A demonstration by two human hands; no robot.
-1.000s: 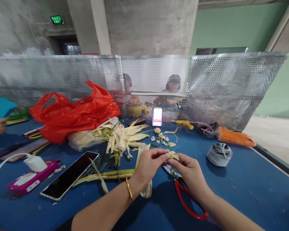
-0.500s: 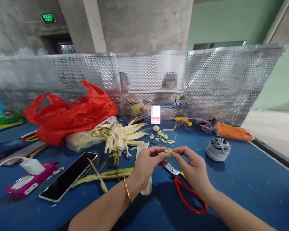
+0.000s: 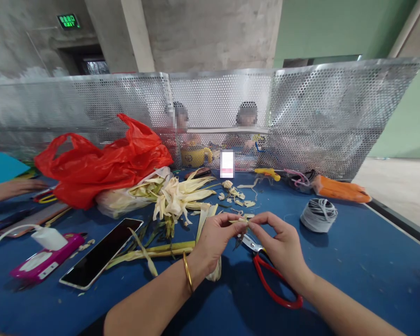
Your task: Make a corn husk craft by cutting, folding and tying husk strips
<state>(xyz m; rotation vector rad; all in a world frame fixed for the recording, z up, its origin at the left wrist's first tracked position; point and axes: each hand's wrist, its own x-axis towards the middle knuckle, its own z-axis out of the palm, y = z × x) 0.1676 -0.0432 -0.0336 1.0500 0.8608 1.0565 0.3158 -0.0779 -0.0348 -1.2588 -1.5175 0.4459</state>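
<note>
In front of me, a small pale piece of corn husk (image 3: 244,220) is pinched between the fingertips of both hands. My left hand (image 3: 212,242), with a gold bangle at the wrist, grips it from the left with thumb and index finger. From the right, my right hand (image 3: 282,245) pinches it the same way; fingers partly cover the piece. Red-handled scissors (image 3: 254,245) lie on the table below my hands, partly behind the right one. A husk strip (image 3: 203,221) runs beneath my left hand, and a bunch of corn husks (image 3: 175,193) lies beyond it.
White yarn (image 3: 319,215) stands at right near an orange pouch (image 3: 341,188). Husk scraps (image 3: 236,193) lie ahead. At left are a phone (image 3: 101,254), a magenta power strip (image 3: 45,266), a red plastic bag (image 3: 105,168) and another person's hand (image 3: 21,186). A perforated metal screen (image 3: 217,98) crosses behind.
My fingertips have shifted slightly on the husk piece, and less of it shows. At far left, the other person's hand has reached further in over the table.
</note>
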